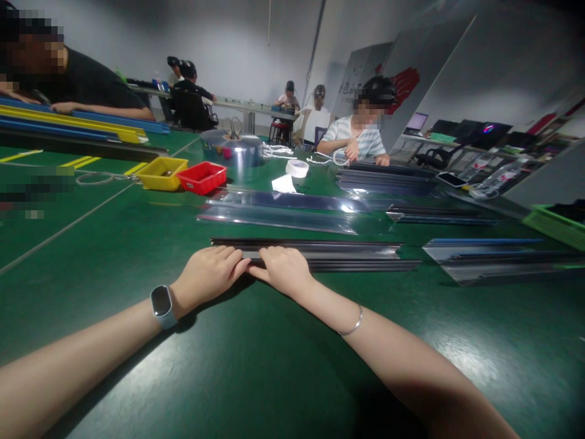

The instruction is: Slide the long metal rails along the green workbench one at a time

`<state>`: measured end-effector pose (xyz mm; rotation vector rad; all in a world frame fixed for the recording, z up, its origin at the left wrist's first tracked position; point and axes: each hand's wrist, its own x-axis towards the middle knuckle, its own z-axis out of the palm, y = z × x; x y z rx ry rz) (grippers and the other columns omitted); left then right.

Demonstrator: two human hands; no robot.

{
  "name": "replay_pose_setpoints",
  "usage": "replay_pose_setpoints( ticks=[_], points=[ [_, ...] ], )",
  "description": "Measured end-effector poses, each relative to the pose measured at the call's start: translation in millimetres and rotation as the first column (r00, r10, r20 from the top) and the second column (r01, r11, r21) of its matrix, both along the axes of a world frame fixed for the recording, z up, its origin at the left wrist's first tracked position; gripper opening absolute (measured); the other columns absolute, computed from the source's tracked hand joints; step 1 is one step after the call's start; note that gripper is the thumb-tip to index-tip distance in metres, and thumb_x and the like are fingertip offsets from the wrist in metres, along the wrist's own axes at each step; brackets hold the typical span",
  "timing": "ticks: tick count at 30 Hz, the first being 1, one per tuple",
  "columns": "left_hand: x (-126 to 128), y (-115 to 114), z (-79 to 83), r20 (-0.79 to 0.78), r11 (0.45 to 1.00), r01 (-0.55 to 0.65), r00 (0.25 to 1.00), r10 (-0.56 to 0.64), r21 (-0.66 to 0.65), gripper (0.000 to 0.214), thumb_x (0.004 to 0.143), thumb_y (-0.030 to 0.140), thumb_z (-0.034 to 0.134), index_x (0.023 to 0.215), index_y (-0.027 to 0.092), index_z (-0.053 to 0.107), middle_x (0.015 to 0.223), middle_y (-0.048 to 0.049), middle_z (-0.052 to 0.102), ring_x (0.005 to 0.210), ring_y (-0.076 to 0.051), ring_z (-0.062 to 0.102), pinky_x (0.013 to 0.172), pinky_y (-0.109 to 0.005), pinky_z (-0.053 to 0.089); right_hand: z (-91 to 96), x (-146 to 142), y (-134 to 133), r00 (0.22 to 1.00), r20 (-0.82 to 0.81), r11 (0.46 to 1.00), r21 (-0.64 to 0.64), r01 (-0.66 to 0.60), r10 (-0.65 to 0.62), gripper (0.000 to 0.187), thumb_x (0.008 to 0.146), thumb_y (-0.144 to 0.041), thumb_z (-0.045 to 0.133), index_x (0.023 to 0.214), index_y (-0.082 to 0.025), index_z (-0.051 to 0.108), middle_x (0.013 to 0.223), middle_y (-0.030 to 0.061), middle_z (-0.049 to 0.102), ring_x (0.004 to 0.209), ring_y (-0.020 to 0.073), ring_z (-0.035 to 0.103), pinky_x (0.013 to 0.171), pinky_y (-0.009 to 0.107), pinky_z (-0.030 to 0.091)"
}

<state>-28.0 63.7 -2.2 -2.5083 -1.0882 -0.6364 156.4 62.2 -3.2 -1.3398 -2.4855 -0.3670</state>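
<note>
A long strip with two black rails (pixel 365 266) and a clear, shiny band between them lies crosswise on the green table (pixel 292 353). My left hand (pixel 210 275) is closed over the strip's left end, fingers bent across the far rail and thumb at the near edge. Close beside it, my right hand (pixel 286 269) grips the near rail, its fingers on top and its thumb pointing toward the left thumb. The fingertips and the rail beneath them are partly hidden. Just beyond the strip lie long clear plastic sheets (pixel 278 216).
More black-railed strips (pixel 498 259) lie at the right, near a green basket (pixel 557 222). A yellow bin (pixel 162 174), a red bin (pixel 202 177), a shiny round roll (pixel 233 149) with scissors (pixel 233 128) and white tape (pixel 297 169) stand farther back. Co-workers sit around the tables.
</note>
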Motion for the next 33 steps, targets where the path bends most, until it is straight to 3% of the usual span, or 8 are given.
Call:
replay_pose_setpoints(
  ticks=[33],
  points=[
    [-0.7,0.8,-2.4,-0.054,0.999,-0.031,0.998,0.03,-0.02,0.025,0.083,0.033,0.038,0.068,0.018,0.052,0.067,-0.002,0.056,0.065,-0.015,0.051,0.062,-0.028,0.037,0.3,-0.6,-1.8,1.0,0.024,1.0,-0.023,-0.019,0.019,0.049,0.085,-0.054,0.023,0.08,-0.016,0.054,0.076,0.0059,0.06,0.074,0.0158,0.056,0.061,0.024,0.035]
  ],
)
